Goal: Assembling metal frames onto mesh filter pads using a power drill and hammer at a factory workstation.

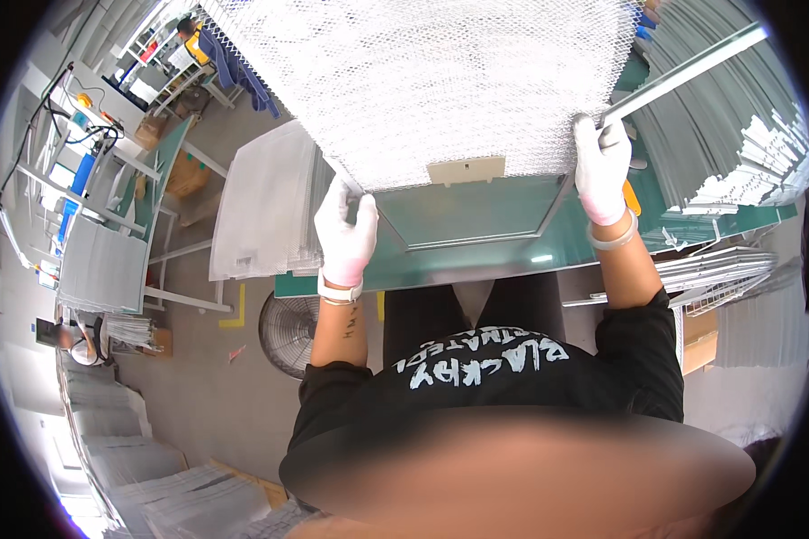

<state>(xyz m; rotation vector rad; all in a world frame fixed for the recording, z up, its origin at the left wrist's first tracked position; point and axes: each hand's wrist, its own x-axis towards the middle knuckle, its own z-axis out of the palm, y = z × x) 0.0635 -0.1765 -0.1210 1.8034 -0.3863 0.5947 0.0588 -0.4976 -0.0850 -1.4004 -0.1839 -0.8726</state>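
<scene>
A white mesh panel (440,81) spans the upper middle, tilted above the green table. Along its near edge sits a beige tab (466,171). Below that edge shows a thin grey metal frame (476,242), its near bar close to the table's front. My left hand (346,232), in a white glove, is closed on the frame's left side beside the mesh. On the right, my gloved right hand (602,171) is closed on the frame's right side. From its fingers a metal strip (688,76) slants up and right; whether it joins the frame is hidden.
Stacked grey panels (710,117) stand on the green table (333,285) at right; a pale stack (265,202) stands at left. An orange-handled tool (632,198) lies by my right wrist. A floor fan (288,334) stands below the table's left end. Other people work farther left.
</scene>
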